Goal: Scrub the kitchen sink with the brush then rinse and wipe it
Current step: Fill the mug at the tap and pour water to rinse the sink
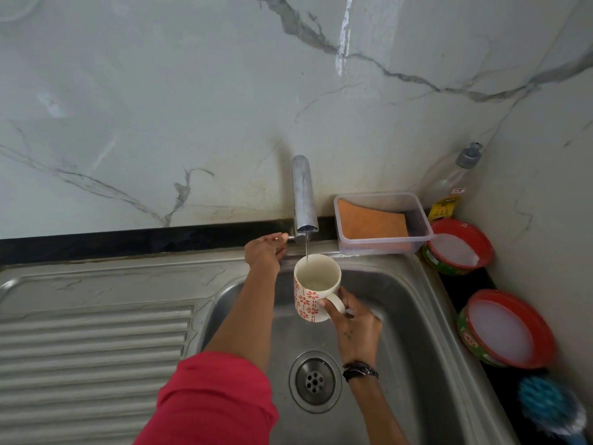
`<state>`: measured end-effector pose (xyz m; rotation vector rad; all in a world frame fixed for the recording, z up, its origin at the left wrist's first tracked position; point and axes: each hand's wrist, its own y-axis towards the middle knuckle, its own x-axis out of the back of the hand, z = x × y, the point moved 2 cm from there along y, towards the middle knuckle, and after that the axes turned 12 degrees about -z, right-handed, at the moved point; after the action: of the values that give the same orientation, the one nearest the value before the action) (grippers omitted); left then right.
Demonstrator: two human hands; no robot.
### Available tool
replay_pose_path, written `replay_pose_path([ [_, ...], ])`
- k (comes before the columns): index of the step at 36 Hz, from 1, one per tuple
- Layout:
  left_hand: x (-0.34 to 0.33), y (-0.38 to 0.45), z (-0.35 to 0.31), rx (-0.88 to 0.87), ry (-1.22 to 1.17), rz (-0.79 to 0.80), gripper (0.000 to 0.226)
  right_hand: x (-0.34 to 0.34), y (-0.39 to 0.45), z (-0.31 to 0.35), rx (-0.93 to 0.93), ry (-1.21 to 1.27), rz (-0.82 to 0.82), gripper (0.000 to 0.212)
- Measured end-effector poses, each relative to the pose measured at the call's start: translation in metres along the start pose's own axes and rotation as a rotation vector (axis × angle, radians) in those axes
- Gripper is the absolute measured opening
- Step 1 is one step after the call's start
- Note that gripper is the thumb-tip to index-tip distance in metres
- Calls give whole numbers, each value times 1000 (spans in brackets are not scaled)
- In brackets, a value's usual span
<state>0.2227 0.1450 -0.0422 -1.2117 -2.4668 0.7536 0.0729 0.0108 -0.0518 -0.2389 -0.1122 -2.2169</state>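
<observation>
A person's right hand grips the handle of a white mug patterned with red flowers, holding it upright over the steel sink and under the tap. A thin stream of water runs from the spout into the mug. The left hand, a ring on one finger, reaches to the tap's lever at the back edge of the sink, its fingers curled round the lever's end. A red sleeve covers the left upper arm, and dark bands circle the right wrist.

The sink's drain lies open below the hands, and a ribbed draining board stretches to the left. The brush, with teal bristles, lies on the dark counter at the sink's right, near the lower right corner of the view and well apart from both hands. Farther back along that counter sit two red-rimmed tubs of white paste, one behind the other. At the back right corner stands a clear plastic box holding an orange cloth, touching the sink's rim, with a clear bottle just behind it against the marble wall.
</observation>
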Motion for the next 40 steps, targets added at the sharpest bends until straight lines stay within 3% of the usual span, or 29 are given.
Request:
replay_pose_path([
  [10, 7, -9, -3, -38, 22, 35, 18, -5, 2, 6, 13, -72, 52, 28],
  [16, 8, -22, -22, -287, 199, 8, 6, -1, 1, 16, 21, -104, 152, 26],
  [21, 1, -55, -45, -748, 559, 54, 15, 4, -1, 19, 26, -119, 153, 24],
  [23, -6, -60, -47, -839, 608, 137, 19, 7, -2, 19, 24, -136, 156, 25],
  [28, -10, -52, -43, -872, 602, 229, 26, 24, -6, 16, 15, -219, 149, 28],
  [32, -7, -45, -28, -834, 480, 134, 24, 47, -13, 13, 69, -345, 127, 22],
  [36, 3, -60, 10, -1091, 398, -13, 16, 81, -19, 6, 36, -393, 74, 20],
  [38, 13, -70, 43, -1173, 293, 56, 14, 100, -24, 3, 7, -432, 50, 20],
  [40, 17, -79, 76, -1217, 357, 246, 21, 118, -28, 1, 2, -502, 27, 19],
])
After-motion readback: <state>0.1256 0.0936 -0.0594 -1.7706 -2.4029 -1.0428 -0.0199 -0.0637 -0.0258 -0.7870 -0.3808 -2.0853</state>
